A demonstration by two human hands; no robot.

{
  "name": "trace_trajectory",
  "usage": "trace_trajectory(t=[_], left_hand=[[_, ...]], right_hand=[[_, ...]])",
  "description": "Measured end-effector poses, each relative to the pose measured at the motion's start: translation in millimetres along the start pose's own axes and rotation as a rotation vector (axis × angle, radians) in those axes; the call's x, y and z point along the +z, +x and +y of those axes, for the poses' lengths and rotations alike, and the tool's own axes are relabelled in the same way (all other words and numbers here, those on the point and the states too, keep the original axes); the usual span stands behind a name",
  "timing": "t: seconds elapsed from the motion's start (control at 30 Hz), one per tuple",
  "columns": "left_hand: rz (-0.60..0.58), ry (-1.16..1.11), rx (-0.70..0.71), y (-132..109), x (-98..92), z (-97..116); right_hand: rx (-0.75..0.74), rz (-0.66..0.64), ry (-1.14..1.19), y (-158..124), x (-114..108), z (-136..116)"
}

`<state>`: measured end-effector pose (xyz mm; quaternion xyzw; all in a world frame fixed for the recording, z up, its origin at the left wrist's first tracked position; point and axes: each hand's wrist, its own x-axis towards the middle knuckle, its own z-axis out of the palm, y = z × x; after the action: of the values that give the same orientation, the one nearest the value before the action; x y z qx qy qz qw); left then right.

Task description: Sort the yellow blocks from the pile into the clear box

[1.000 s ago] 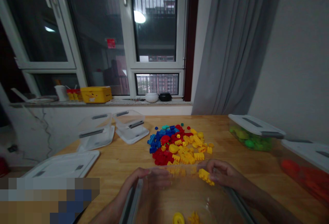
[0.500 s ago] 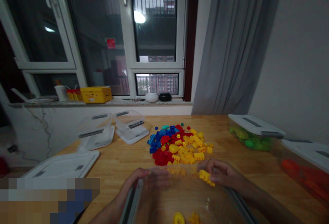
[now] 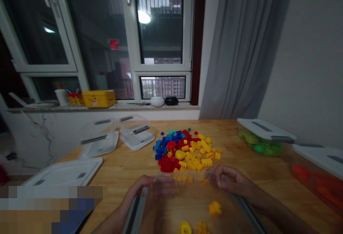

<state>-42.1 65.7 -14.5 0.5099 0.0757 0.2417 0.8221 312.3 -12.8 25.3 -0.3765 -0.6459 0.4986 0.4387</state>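
A clear plastic box (image 3: 171, 205) with grey side latches stands in front of me. My left hand (image 3: 143, 187) grips its far left corner, thumb over the rim and fingers behind the clear wall. My right hand (image 3: 227, 180) is at the far right corner with its fingers bent and loosened, holding no brick. Below it, inside the box, a yellow toy brick (image 3: 215, 208) is in mid-drop. A round yellow piece (image 3: 185, 227) and another yellow piece (image 3: 202, 227) lie on the box floor. Beyond the box spreads a pile of yellow bricks (image 3: 195, 162).
Red pieces (image 3: 168, 163) and blue bricks (image 3: 162, 148) share the pile. At right stand a lidded box of green pieces (image 3: 259, 147) and a lidded box of red pieces (image 3: 318, 184). Clear boxes (image 3: 134, 128) on white lids and a loose white lid (image 3: 66, 171) are at left.
My right hand has let go of the yellow brick, which has dropped lower into the box. My left hand stays on the box corner.
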Motion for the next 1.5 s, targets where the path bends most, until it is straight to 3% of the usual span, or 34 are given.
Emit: trace_trajectory(t=[0.1,0.17,0.27,0.33,0.43,0.53,0.7,0.8,1.2,1.5], left_hand=[[0.013,0.007,0.026,-1,2.6,0],[0.040,0.014,0.034,-3,6.0,0],[0.029,0.007,0.013,-4,8.6,3],[0.010,-0.009,0.002,-4,8.1,4],[-0.015,-0.029,-0.013,-3,6.9,7],[-0.011,-0.037,-0.032,-4,8.7,9],[0.089,-0.012,-0.007,-6,16.6,6],[0.085,0.006,0.037,-5,18.2,3],[-0.048,0.002,-0.015,-1,1.2,4],[0.107,0.011,0.026,-6,17.6,3]], right_hand=[[0.041,0.090,-0.022,2,-1,-3],[0.078,0.217,-0.049,6,-9,-3],[0.066,0.412,-0.226,13,-36,6],[0.032,0.455,-0.442,13,-59,16],[0.039,0.328,-0.732,8,-89,35],[0.180,0.183,-0.744,2,-106,49],[0.257,0.044,-0.661,-3,-102,43],[0.285,-0.076,-0.599,-7,-95,35],[0.350,-0.151,-0.705,-3,-101,52],[0.308,-0.147,-0.637,1,-90,42]])
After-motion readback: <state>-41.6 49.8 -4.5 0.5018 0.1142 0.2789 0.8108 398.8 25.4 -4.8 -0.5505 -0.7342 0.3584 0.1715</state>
